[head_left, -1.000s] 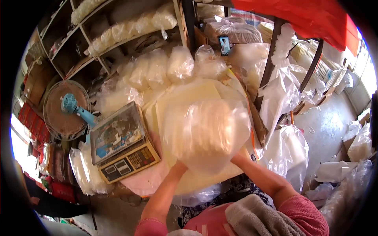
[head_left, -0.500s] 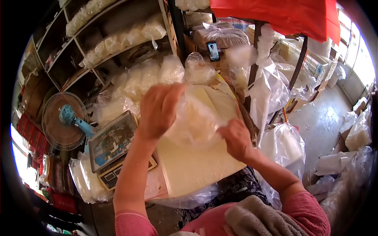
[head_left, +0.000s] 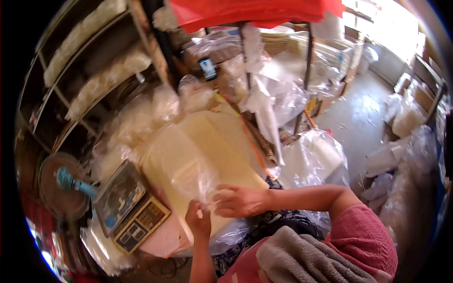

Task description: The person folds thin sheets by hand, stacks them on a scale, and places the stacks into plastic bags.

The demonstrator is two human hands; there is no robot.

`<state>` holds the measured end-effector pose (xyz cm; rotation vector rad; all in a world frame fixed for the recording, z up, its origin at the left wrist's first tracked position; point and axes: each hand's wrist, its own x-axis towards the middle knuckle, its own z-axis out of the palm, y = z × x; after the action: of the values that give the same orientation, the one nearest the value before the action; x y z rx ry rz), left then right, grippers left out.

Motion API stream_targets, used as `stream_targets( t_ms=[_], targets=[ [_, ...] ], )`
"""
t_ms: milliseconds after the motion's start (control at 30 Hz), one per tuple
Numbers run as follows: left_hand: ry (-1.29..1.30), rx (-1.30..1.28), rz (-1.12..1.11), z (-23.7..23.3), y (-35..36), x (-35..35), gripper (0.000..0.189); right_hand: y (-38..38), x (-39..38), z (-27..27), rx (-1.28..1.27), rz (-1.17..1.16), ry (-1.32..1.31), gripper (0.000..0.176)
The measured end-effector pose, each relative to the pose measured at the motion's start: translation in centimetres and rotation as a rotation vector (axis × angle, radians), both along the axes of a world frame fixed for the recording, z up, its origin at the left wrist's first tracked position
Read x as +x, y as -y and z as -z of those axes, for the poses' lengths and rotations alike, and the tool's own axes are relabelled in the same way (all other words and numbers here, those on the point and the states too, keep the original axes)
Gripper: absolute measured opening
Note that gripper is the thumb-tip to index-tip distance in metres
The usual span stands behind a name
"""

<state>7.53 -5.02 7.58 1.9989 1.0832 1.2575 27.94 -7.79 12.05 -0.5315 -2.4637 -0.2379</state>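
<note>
A clear plastic bag (head_left: 186,165) with pale contents lies on a pale yellow sheet (head_left: 243,172), its mouth gathered toward me. My left hand (head_left: 199,220) is closed in a pinch on the gathered neck. Just to the right of that neck is my right hand (head_left: 240,201), its fingers stretched toward the bag and slightly apart, a little blurred.
A digital scale (head_left: 141,225) with a tray stands left of the sheet, and a fan (head_left: 66,181) is beyond it. Filled bags (head_left: 137,115) line the back, near a phone (head_left: 207,69). Shelves with bags (head_left: 108,75) rise at the left. A large plastic sack (head_left: 314,160) stands at the right.
Both hands have come down toward me from above the sheet, and the bag now rests on it with its neck gathered. The view has swung to the right.
</note>
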Motion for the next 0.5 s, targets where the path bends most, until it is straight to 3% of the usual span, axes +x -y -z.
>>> stream_targets(
  t_ms=[33,133,233,333,367,467,500],
  targets=[
    [0.052,0.068,-0.055,1.3,-0.2,0.1,0.01,-0.4,-0.4,0.1,0.024,-0.042,-0.016,0.023],
    [0.27,-0.18,0.179,2.0,0.4,1.2,0.011,-2.3,-2.4,0.8,0.126,-0.128,-0.144,0.019],
    [0.262,-0.492,0.253,3.8,0.4,0.4,0.012,-3.4,-2.2,0.8,-0.168,0.132,0.054,0.015],
    [0.259,-0.252,-0.024,2.5,1.4,1.9,0.01,-4.9,-1.8,2.2,-0.293,0.261,0.028,0.013],
    [0.173,-0.139,-0.16,1.2,2.4,2.8,0.012,-5.3,-2.1,2.5,-0.337,0.321,0.088,0.013],
    [-0.401,0.503,-0.151,3.1,0.7,1.7,0.019,-5.5,-2.4,2.4,-0.465,0.35,0.083,0.015],
    [-0.398,0.518,-0.161,3.3,0.5,1.7,0.014,-5.3,-2.3,2.4,-0.418,0.316,-0.008,0.014]
  ],
)
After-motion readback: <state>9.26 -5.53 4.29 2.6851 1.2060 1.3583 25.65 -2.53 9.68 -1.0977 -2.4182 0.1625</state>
